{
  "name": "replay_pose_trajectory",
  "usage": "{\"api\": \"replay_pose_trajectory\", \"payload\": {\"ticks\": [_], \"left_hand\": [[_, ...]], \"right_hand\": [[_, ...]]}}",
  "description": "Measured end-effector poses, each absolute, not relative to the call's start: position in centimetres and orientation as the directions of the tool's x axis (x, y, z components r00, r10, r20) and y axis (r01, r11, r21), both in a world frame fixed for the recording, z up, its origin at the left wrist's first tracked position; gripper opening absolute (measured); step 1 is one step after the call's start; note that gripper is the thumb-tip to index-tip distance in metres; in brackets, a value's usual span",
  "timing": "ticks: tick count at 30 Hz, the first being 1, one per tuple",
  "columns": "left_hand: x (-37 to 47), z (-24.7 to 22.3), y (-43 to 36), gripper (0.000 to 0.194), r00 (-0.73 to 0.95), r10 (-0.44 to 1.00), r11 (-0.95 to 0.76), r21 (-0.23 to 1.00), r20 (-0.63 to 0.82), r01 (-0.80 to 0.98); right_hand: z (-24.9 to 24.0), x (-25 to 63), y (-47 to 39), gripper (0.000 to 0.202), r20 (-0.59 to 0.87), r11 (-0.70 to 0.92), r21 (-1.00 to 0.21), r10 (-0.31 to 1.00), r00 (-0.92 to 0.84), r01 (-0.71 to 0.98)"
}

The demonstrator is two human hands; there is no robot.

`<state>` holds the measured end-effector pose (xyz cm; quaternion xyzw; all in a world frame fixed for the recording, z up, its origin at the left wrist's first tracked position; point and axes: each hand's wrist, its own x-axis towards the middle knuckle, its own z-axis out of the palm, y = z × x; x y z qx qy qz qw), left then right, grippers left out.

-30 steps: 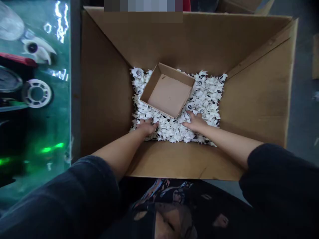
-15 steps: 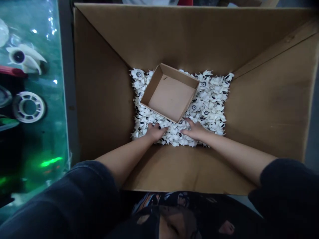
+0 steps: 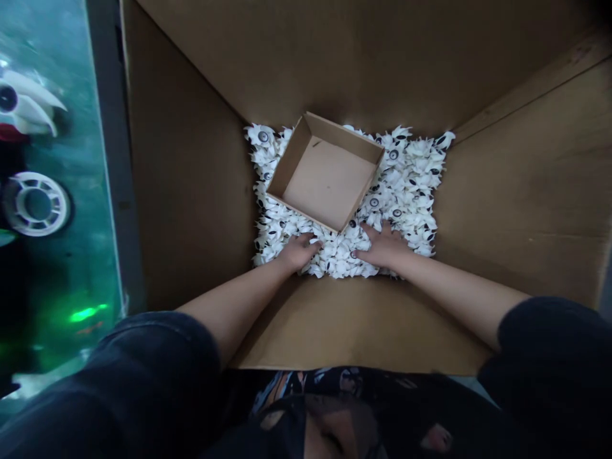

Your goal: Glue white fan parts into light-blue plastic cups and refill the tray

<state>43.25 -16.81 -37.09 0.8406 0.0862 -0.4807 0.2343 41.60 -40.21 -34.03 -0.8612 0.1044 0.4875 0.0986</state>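
A layer of small white bladed parts (image 3: 415, 217) with dark round centres, like little fan impellers, covers the bottom of a deep cardboard box (image 3: 296, 325). My left hand (image 3: 297, 253) rests on these parts near the close wall, thumb apart from the fingers, whose tips are partly lost among the blades. To its right, my right hand (image 3: 386, 247) lies on the same pile with its fingers spread. Neither hand visibly grips a part. Just beyond both hands, a shallow open cardboard tray (image 3: 329, 178) sits turned at an angle on top of the parts.
High box walls surround both forearms. Left of the box is a green work surface (image 3: 76, 268) bearing a white spoked ring (image 3: 56, 204) and a larger white bladed part (image 3: 36, 105). A green light glows on that surface.
The view has shifted slightly, and the box's far rim has left the picture. My right hand's fingers are spread wider over the parts. My left hand's fingers have drawn in a little. The tray stays put.
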Motion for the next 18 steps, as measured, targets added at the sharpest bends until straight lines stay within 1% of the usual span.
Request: {"api": "replay_pose_trajectory", "payload": {"ticks": [2, 4, 6, 8, 10, 13, 16, 18], "left_hand": [[43.1, -37.0, -17.0, 0.071, 0.514, -0.07, -0.887, 0.289, -0.855, 0.36], [42.8, -36.9, -17.5, 0.081, 0.494, -0.069, -0.892, 0.275, -0.867, 0.358], [42.7, -36.8, -17.8, 0.085, 0.479, -0.085, -0.889, 0.284, -0.873, 0.36], [42.9, -36.7, -17.9, 0.083, 0.48, -0.104, -0.88, 0.305, -0.871, 0.363], [43.3, -36.8, -17.8, 0.074, 0.488, -0.115, -0.869, 0.325, -0.865, 0.372], [43.4, -37.0, -17.7, 0.069, 0.488, -0.106, -0.853, 0.331, -0.867, 0.403], [42.9, -37.3, -17.8, 0.074, 0.472, -0.086, -0.832, 0.324, -0.877, 0.45], [42.6, -37.4, -17.8, 0.072, 0.464, -0.1, -0.803, 0.347, -0.88, 0.484]], "right_hand": [[-34.3, 41.0, -40.2, 0.1, -0.865, -0.966, -0.045, -0.09, 0.493, -0.256], [-34.2, 40.4, -39.7, 0.104, -0.884, -0.972, -0.047, -0.068, 0.463, -0.232], [-33.9, 40.1, -39.0, 0.106, -0.901, -0.975, -0.058, -0.041, 0.432, -0.214], [-33.7, 40.2, -38.7, 0.105, -0.912, -0.976, -0.067, -0.024, 0.409, -0.207], [-33.6, 40.5, -38.8, 0.099, -0.92, -0.974, -0.071, -0.019, 0.391, -0.213], [-33.8, 40.9, -39.4, 0.093, -0.918, -0.972, -0.061, -0.035, 0.395, -0.228], [-34.1, 40.7, -39.7, 0.099, -0.913, -0.969, -0.048, -0.057, 0.404, -0.244], [-34.3, 40.6, -39.7, 0.102, -0.921, -0.963, -0.058, -0.051, 0.386, -0.265]]}}
